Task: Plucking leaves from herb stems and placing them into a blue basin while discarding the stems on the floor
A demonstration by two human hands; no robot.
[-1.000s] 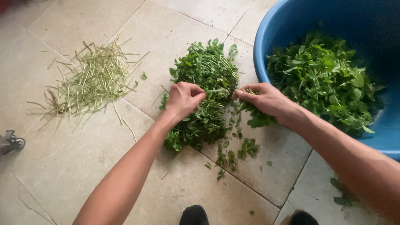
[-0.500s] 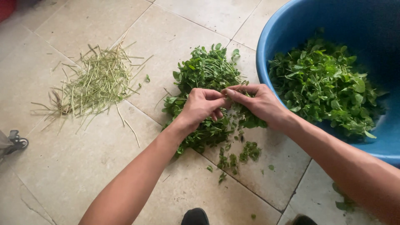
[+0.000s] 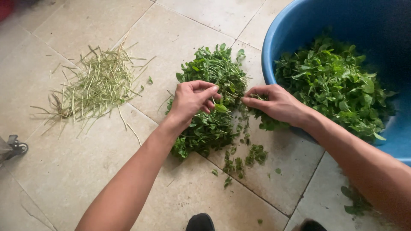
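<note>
A heap of green leafy sprigs (image 3: 214, 72) lies on the beige tiled floor (image 3: 64, 171) in front of me. My left hand (image 3: 192, 100) rests over the middle of the heap, fingers pinched on a leafy sprig. My right hand (image 3: 276, 103) sits just to its right, fingers closed on a small bunch of leaves that hangs below the palm. The two hands' fingertips are a short gap apart. A large blue tub (image 3: 291, 25) at the right holds a mass of plucked leaves (image 3: 334, 81).
A pile of bare pale green stems (image 3: 96, 83) lies on the tiles at the left. Loose leaf bits (image 3: 246, 158) are scattered below the heap. A small wheeled object (image 3: 15, 146) shows at the left edge. Dark shoe tips (image 3: 200, 222) show at the bottom.
The hands came together over the heap half a second ago, then drew a little apart. My view has shifted slightly.
</note>
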